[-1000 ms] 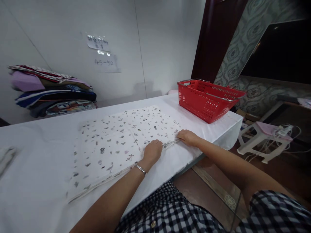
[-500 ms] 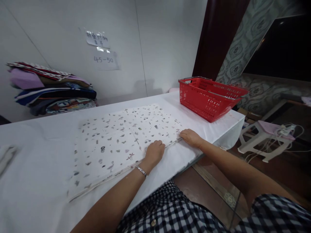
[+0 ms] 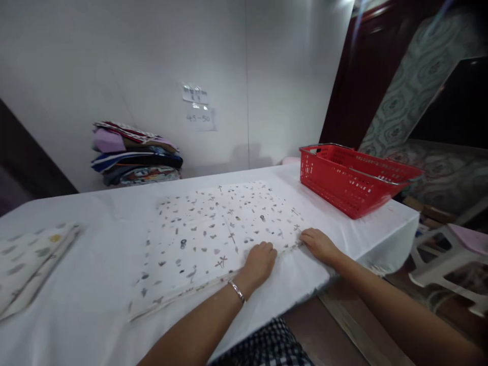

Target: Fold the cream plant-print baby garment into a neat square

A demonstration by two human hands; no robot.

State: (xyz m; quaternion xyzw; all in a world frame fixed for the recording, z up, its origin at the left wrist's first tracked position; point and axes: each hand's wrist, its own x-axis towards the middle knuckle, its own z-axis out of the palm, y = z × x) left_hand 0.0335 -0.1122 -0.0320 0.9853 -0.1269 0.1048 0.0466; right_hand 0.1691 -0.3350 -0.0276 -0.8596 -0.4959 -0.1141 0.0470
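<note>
A white cloth printed with small dark motifs (image 3: pixel 213 234) lies folded flat on the white-covered table (image 3: pixel 99 244). My left hand (image 3: pixel 260 260), with a silver bracelet on its wrist, rests palm down on the cloth's near edge. My right hand (image 3: pixel 318 244) presses on the cloth's near right corner, fingers curled over the edge. Both hands touch the cloth at the front of the table.
A red plastic basket (image 3: pixel 353 178) stands at the table's right end. A stack of folded colourful fabrics (image 3: pixel 135 155) sits against the wall at the back. Another folded printed cloth (image 3: pixel 26 262) lies at the left. A white stool (image 3: pixel 453 259) stands on the floor to the right.
The view has swung left and pulled back, bringing the folded cloth at the left into sight. Both hands stay on the printed cloth's near edge.
</note>
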